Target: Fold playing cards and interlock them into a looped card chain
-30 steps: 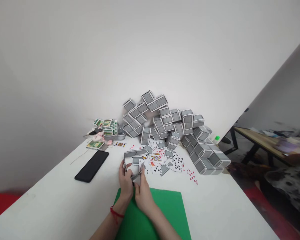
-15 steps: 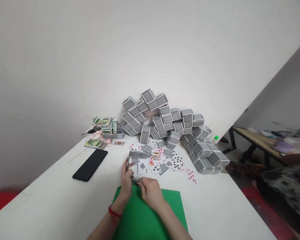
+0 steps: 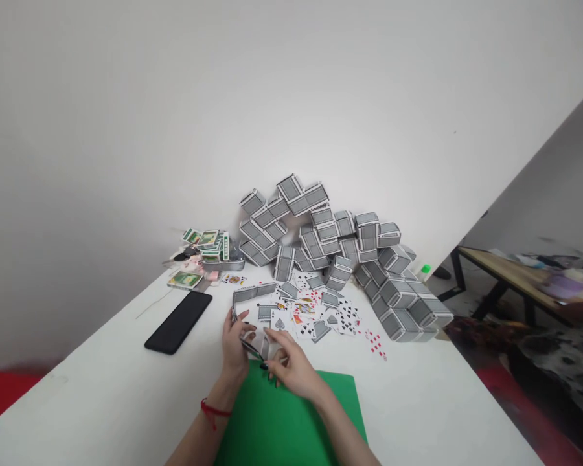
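A strip of folded playing cards (image 3: 255,293), with grey patterned backs, bends round at the left and comes back toward me. My left hand (image 3: 234,346), a red string bracelet at its wrist, grips the strip at that bend. At the strip's near end my right hand (image 3: 294,367) pinches a card flap between thumb and fingers. The exact grip there is partly hidden. Just beyond lies an ace of spades (image 3: 280,321) face up among scattered loose playing cards (image 3: 347,317). Below both hands is a green mat (image 3: 296,421).
Grey-backed folded-card blocks (image 3: 311,243) stand stacked against the wall, running right to a stepped pile (image 3: 403,304). A black phone (image 3: 179,321) lies at left, near green card boxes (image 3: 214,243). Another table (image 3: 495,268) stands beyond the right edge.
The strip has swung left and its near end has turned up between my hands. My left hand has shifted slightly left, and my right fingers have spread over the card flap.
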`<state>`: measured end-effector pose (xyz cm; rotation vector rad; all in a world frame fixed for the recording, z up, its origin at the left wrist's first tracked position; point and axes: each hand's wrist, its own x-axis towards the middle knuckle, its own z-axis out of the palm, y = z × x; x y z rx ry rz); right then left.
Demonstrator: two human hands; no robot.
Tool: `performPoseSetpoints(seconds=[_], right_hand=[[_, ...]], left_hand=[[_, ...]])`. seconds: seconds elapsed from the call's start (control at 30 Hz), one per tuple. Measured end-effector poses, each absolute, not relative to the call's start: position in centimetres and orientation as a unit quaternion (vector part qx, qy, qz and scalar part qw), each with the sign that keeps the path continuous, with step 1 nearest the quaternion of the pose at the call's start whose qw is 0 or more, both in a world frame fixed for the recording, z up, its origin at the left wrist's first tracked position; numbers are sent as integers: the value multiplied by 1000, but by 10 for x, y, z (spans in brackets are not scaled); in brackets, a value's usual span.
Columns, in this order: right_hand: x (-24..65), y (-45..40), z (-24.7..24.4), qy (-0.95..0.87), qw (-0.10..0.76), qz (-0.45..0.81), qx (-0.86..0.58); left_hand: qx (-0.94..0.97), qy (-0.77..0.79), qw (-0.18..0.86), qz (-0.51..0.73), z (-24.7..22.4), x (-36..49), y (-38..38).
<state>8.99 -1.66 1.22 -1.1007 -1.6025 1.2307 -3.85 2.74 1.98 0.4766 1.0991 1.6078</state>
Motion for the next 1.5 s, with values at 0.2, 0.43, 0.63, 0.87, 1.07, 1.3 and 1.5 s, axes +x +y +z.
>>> performPoseSetpoints(seconds=[0.2, 0.43, 0.63, 0.87, 1.07, 1.3, 1.5], right_hand=[[100, 5, 7, -636, 443, 418, -473], [110, 61, 17, -743, 324, 327, -486], [95, 105, 19, -779, 245, 222, -533], [104, 107, 23, -739, 308, 243, -548], [113, 59, 29, -518, 509, 572, -381], [107, 25, 26, -399, 535, 672, -322], [104, 27, 19, -357, 570, 656, -343]], left_hand=[[181, 417, 595, 663, 24, -36, 22], [123, 448, 532, 708, 15, -47, 37], [118, 439, 556, 696, 14, -50, 42], [118, 426, 584, 681, 17, -49, 40], [137, 434, 588, 668, 22, -44, 35], [194, 439, 597, 643, 26, -35, 27], [237, 447, 600, 620, 22, -31, 25]])
